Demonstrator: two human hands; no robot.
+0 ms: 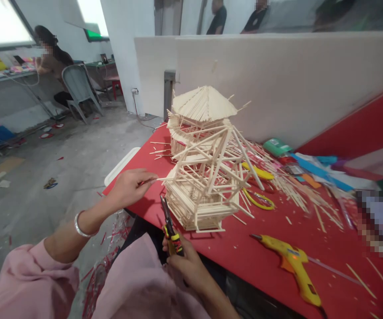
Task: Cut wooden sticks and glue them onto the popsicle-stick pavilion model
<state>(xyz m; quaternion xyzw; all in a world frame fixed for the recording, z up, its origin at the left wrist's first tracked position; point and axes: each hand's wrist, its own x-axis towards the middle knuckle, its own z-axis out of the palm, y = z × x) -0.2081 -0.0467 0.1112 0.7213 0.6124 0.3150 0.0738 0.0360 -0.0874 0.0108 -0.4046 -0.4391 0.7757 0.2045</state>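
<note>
Left hand [133, 187] pinches a stick [162, 179], right hand [187, 262] grasps pliers [172, 235] by the desk's [218, 249] near edge; back roof [204, 104] is covered, front rafters [248, 159] bare.

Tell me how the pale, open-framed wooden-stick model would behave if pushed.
The pale wooden-stick model is probably light: thin sticks with wide gaps. Its slender projecting ends might snap or catch. Tipping seems unlikely, given its broad base on the red table.

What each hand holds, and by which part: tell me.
Left hand: a thin wooden stick, by one end. Right hand: pliers, by the handles.
</note>
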